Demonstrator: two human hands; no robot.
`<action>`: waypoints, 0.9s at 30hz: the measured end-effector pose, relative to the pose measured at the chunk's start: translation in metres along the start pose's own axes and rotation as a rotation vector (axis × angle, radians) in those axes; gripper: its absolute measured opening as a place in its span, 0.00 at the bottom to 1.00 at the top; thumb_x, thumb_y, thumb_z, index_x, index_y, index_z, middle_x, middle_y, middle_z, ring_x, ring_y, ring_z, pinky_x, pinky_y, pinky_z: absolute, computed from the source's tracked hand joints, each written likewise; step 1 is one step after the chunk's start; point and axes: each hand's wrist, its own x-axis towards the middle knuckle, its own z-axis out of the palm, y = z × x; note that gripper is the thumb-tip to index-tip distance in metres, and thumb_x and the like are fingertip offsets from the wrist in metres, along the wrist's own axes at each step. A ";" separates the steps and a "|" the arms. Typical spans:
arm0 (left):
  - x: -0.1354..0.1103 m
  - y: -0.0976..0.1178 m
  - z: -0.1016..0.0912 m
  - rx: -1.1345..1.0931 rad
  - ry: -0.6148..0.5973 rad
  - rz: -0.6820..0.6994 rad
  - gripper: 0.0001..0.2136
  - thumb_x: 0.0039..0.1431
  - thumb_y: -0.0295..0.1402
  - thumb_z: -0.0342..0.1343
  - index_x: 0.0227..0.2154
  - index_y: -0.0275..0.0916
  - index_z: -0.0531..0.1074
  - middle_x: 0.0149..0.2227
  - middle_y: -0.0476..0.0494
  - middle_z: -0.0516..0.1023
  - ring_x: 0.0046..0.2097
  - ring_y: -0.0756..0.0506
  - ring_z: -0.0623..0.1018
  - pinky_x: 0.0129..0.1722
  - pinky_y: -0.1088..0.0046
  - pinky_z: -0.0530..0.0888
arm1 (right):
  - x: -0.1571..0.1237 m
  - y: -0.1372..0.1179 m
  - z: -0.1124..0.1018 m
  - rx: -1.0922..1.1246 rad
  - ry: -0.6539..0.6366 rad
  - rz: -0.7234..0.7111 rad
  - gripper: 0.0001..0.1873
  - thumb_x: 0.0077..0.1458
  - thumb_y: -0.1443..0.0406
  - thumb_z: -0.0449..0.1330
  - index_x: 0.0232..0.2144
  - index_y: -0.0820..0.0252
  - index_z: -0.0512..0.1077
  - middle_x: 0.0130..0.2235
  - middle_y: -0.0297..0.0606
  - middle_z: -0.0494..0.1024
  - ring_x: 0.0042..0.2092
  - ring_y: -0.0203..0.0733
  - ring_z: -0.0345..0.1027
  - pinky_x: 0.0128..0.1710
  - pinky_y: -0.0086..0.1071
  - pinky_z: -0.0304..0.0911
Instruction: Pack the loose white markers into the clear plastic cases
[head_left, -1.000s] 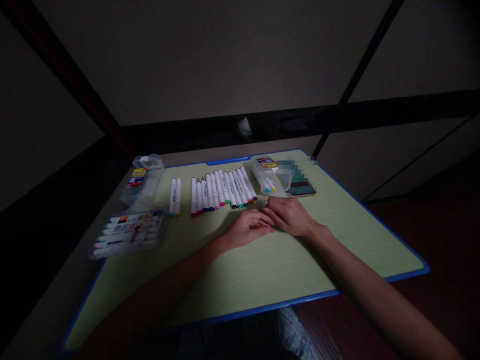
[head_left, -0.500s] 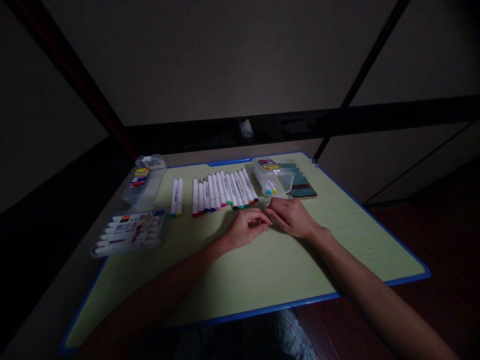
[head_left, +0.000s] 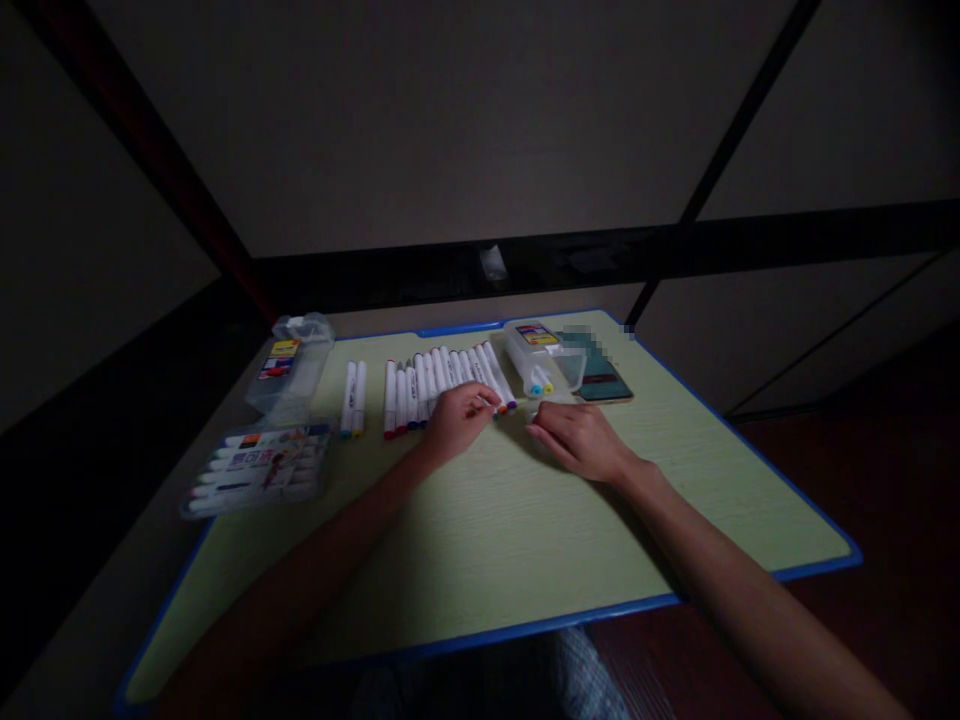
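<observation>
A row of several white markers with coloured caps (head_left: 417,380) lies at the far side of the pale green table (head_left: 525,540). My left hand (head_left: 456,420) rests on the near ends of the row, its fingers curled and pinched on one marker there. My right hand (head_left: 581,440) lies flat on the table just right of it, fingers stretched out, holding nothing. It is near an open clear case (head_left: 534,358) with two markers in it.
Two more markers (head_left: 352,396) lie apart to the left of the row. A clear box (head_left: 292,370) and a full marker pack (head_left: 259,466) sit at the left edge. A phone (head_left: 606,382) lies behind my right hand. The table has a blue rim.
My hands were together on the table. My left hand has since moved up and left onto the marker row and closed on a marker. My right hand has barely shifted.
</observation>
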 end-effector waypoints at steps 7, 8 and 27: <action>0.015 0.003 -0.047 0.327 -0.033 -0.135 0.06 0.45 0.26 0.51 0.27 0.33 0.71 0.18 0.53 0.66 0.21 0.53 0.67 0.21 0.79 0.61 | 0.000 0.000 0.001 0.005 -0.031 0.012 0.18 0.62 0.62 0.43 0.23 0.60 0.63 0.22 0.34 0.67 0.24 0.34 0.57 0.26 0.28 0.48; 0.017 0.003 -0.054 0.365 -0.008 -0.134 0.05 0.44 0.26 0.51 0.26 0.33 0.70 0.18 0.53 0.66 0.21 0.53 0.66 0.21 0.80 0.61 | 0.000 0.001 0.001 0.006 -0.034 0.011 0.18 0.62 0.62 0.43 0.23 0.61 0.63 0.22 0.34 0.67 0.24 0.34 0.57 0.27 0.28 0.48; 0.017 -0.019 -0.118 1.147 -0.104 -0.422 0.18 0.50 0.30 0.48 0.46 0.37 0.65 0.38 0.41 0.76 0.39 0.44 0.75 0.38 0.72 0.69 | -0.002 0.003 0.003 -0.014 -0.046 0.016 0.19 0.62 0.62 0.43 0.22 0.60 0.63 0.22 0.34 0.68 0.24 0.33 0.56 0.26 0.29 0.48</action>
